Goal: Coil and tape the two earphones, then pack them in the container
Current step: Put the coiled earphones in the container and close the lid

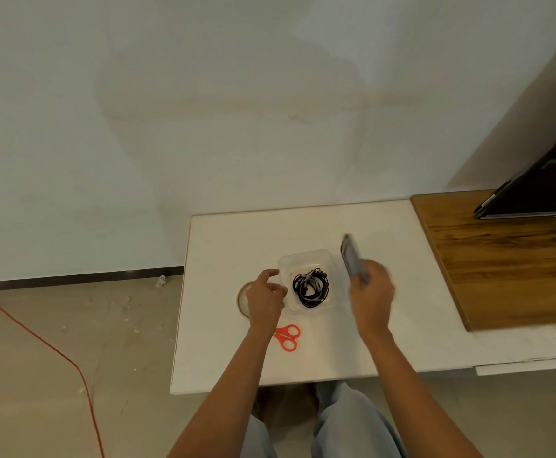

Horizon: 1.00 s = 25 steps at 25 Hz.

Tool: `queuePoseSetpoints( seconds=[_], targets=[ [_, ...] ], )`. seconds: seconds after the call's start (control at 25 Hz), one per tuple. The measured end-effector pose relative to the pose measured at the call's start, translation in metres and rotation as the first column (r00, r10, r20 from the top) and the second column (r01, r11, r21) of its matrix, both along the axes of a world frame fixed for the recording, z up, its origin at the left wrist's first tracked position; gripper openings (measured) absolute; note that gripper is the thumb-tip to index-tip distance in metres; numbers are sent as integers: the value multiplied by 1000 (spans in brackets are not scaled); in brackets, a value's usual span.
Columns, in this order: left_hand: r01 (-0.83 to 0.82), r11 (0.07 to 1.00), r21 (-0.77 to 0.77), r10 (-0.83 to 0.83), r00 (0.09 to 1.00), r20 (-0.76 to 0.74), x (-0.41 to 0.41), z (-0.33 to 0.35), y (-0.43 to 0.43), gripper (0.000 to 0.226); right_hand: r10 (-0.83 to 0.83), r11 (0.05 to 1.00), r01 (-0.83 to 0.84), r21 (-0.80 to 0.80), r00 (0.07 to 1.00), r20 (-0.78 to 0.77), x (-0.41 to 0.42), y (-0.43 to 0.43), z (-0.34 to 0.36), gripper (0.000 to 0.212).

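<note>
My right hand [372,299] grips a flat grey piece by its near end. It is tilted up on edge and blurred, and I take it to be the lid [352,259] for the clear container [303,254]. I hold it just to the right of the container and above the tabletop [237,242], so the opening stays uncovered until I line it up.

The earphones [310,287] lie inside the container as a black coiled bundle. I cannot tell two coils apart in that tangle, nor see the tape on them. Judging by that, the coiling and packing look done and closing is the step in hand.

My left hand [265,300] holds nothing, its fingers loosely curled just beside the container's left wall. It is placed to steady the light plastic when the lid presses down, though I cannot tell whether it touches the wall. Beneath that hand sits the tape roll [242,297], partly hidden, and the red scissors [288,337] lie nearer me. Both are close to the container but out of the lid's way.

The risk is the container sliding or the lid catching a stray loop of cable.
</note>
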<state>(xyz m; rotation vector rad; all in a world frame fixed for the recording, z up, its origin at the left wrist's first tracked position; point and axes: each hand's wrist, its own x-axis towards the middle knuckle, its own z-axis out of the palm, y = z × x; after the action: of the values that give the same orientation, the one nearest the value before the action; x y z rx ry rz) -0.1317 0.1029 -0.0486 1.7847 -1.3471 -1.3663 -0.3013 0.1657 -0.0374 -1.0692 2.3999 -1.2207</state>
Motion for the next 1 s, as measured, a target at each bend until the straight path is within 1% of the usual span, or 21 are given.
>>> queuePoseSetpoints(
  seconds=[0.04,0.08,0.12,0.16,0.2,0.28,0.4,0.48,0.56,0.6,0.64,0.68,0.72,0.76,0.8,0.84,0.88,0.92,0.96,1.0],
  targets=[
    [-9,1000,9,9,1000,-29,-1,-2,0,37,122,992,-122,14,991,-59,15,-3,-1,36],
    [-18,1000,17,19,999,-49,-2,-3,1,37,237,971,-230,69,963,-132,31,-5,-6,42],
    [-27,999,23,28,998,-64,-3,-4,1,37,331,940,-302,155,918,-220,45,-5,-13,49],
    [-30,999,27,32,997,-74,-3,-5,2,36,403,909,-337,246,862,-309,57,-5,-20,57],
    [-28,999,25,30,996,-81,-3,-5,2,36,452,881,-349,321,821,-349,66,-5,-24,64],
    [-18,1000,2,18,997,-81,-2,-7,1,35,494,850,-349,395,788,-367,78,-5,-26,71],
    [-5,1000,-15,5,998,-55,1,-15,-1,34,486,855,-329,401,778,-398,81,-4,-32,72],
    [-21,1000,-21,19,998,-64,2,-17,0,32,509,844,-363,395,774,-376,79,-2,-35,65],
    [-34,998,-61,33,999,-22,-2,-16,2,26,537,834,-435,338,779,-324,71,-1,-32,50],
    [-38,997,-67,40,999,22,-6,-14,1,26,535,840,-465,281,795,-285,64,-4,-28,40],
    [-50,998,-45,53,996,68,-11,-11,-1,32,494,867,-449,216,831,-255,55,-8,-22,33],
    [-71,997,-1,71,992,102,-17,-9,-4,40,399,915,-364,171,878,-265,46,-15,-19,30],
    [-94,995,44,88,988,126,-22,-9,-9,47,265,960,-221,173,914,-306,35,-24,-16,28],
    [-113,991,76,101,983,153,-27,-9,-15,52,138,976,-72,207,935,-326,23,-34,-16,29],
    [-119,988,95,100,977,187,-31,-10,-21,55,58,957,27,288,957,-283,13,-43,-17,33],
    [-115,988,102,89,969,229,-35,-11,-25,56,23,923,53,382,981,-192,7,-50,-21,39],
    [-108,989,99,78,960,268,-37,-12,-29,55,17,888,8,460,999,-52,3,-55,-27,44],
    [-103,991,87,73,954,292,-41,-13,-30,54,21,863,-62,501,996,87,2,-59,-34,47],
    [-98,993,64,74,950,304,-44,-15,-31,52,19,864,-102,493,985,169,2,-61,-39,48],
    [-89,995,32,75,947,311,-46,-18,-31,50,13,880,-109,462,979,205,3,-61,-42,47]
  ],
)
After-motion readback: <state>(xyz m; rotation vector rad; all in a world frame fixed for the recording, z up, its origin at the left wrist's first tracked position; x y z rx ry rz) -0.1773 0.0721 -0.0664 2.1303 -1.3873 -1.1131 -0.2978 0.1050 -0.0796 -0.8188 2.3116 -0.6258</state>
